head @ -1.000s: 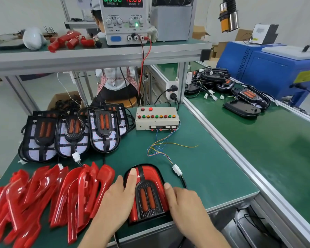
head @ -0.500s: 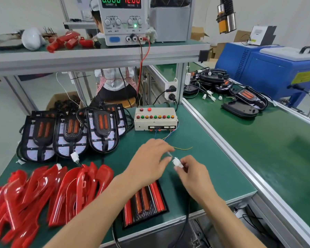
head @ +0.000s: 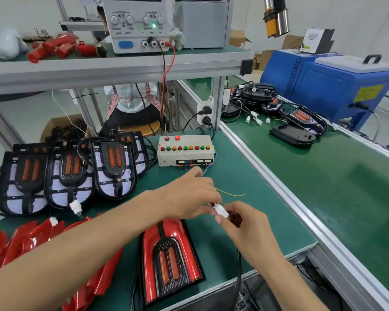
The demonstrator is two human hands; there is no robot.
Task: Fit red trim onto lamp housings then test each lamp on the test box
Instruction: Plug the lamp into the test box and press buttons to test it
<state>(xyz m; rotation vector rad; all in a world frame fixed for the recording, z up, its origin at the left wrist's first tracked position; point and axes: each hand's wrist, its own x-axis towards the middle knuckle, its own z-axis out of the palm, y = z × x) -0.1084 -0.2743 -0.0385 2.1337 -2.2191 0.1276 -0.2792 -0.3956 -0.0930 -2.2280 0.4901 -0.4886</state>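
Note:
A lamp housing with red trim fitted lies on the green mat near the front edge. Above it my left hand and my right hand meet at a white connector. Each hand pinches one side of it; the right side carries the lamp's black cable, the left side thin coloured wires running back to the beige test box. Bare black housings lie at the left. Loose red trims are heaped at the lower left, partly hidden by my left forearm.
A power supply stands on the shelf above, its red and black leads dropping toward the test box. More lamps and a blue machine sit on the right bench. Another person sits behind the shelf.
My hands left the trimmed lamp, rose to the connector and now hold its two halves together. The view has shifted slightly downward.

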